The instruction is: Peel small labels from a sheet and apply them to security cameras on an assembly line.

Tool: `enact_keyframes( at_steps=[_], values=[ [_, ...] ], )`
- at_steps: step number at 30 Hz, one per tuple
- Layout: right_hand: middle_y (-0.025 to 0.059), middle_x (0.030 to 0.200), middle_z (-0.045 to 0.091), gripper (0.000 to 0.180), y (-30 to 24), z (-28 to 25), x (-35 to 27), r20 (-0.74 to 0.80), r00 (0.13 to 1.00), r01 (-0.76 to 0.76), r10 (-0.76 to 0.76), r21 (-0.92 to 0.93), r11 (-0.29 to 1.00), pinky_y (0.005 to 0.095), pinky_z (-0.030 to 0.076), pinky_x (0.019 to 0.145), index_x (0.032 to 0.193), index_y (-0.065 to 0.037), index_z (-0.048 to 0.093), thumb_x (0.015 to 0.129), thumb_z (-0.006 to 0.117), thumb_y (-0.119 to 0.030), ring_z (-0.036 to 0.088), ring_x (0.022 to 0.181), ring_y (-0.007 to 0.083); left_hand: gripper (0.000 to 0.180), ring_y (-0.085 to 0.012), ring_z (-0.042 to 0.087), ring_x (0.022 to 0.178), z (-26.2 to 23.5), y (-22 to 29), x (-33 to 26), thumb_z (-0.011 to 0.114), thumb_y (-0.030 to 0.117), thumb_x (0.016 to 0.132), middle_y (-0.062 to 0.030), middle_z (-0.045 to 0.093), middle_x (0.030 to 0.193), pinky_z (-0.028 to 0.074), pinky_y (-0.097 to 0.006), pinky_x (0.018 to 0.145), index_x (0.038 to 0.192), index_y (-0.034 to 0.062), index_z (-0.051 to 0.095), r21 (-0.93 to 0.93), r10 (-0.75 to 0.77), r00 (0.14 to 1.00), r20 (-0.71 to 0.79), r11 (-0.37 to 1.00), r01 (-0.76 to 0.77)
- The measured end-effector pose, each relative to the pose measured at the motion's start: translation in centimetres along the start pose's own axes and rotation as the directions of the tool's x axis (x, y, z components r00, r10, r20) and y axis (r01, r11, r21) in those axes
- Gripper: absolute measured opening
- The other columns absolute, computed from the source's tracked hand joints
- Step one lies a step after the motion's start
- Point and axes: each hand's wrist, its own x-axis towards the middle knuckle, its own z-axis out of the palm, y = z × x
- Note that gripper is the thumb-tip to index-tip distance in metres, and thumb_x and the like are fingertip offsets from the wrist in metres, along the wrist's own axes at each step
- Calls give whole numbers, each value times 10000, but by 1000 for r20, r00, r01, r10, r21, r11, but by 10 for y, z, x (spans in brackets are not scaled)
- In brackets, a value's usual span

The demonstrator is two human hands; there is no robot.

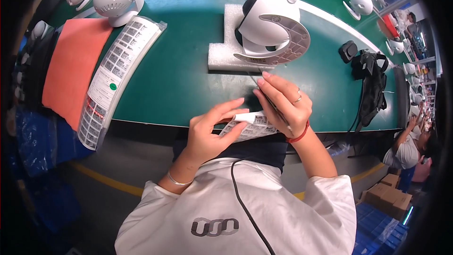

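My left hand grips a sheet of printed labels close to my body, its upper edge curled back between thumb and fingers. Thin metal tweezers are held in my right hand, tips pointing away from me toward the device. Just beyond them, a white rounded device lies tipped on a white foam block, its ribbed grey underside facing right. A small printed patch shows at the near edge of that base, just above the tweezer tips.
Left on the green table lie a long stack of label sheets and an orange sheet. Another white device stands behind them. Black straps lie at right. Cardboard boxes stand on the floor, lower right.
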Motion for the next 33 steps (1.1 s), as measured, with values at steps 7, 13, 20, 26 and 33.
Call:
enact_keyframes(
  at_steps=[7,13,20,26,33],
  values=[
    [162,890,650,253,11,-48,21,-133,982,-93,133,273,958,402,505,841,911,50,664,811,437,4,638,908,322,399,-213,714,952,-5,1,1,738,-43,779,-124,716,1048,575,-279,802,1161,-15,624,1,43,999,27,999,-43],
    [27,677,475,288,39,-71,98,319,881,-358,351,-36,933,243,319,519,1089,-33,640,820,705,-110,393,566,81,394,-188,722,809,-4,-3,3,760,22,776,-100,725,992,573,-276,715,1154,34,647,51,98,995,12,994,-99],
    [71,633,524,194,63,-46,149,568,823,-72,11,84,994,284,387,520,864,2,641,744,783,-54,488,546,139,370,-181,687,691,-8,-4,1,750,55,788,-77,721,934,552,-289,635,1147,55,659,78,90,995,35,993,-92],
    [66,711,642,59,142,72,190,496,868,341,-37,-541,769,438,502,490,837,-147,576,819,606,-195,648,605,314,361,-195,695,690,-8,0,-1,749,56,780,-69,724,911,553,-284,605,1131,70,664,123,121,992,18,985,-122],
    [127,862,676,88,246,162,202,430,901,311,49,-722,618,389,556,515,872,-97,615,867,532,-128,700,646,270,339,-183,685,668,-8,-1,4,754,55,781,-65,720,887,541,-278,591,1109,61,670,130,111,993,30,985,-114]
  ],
)
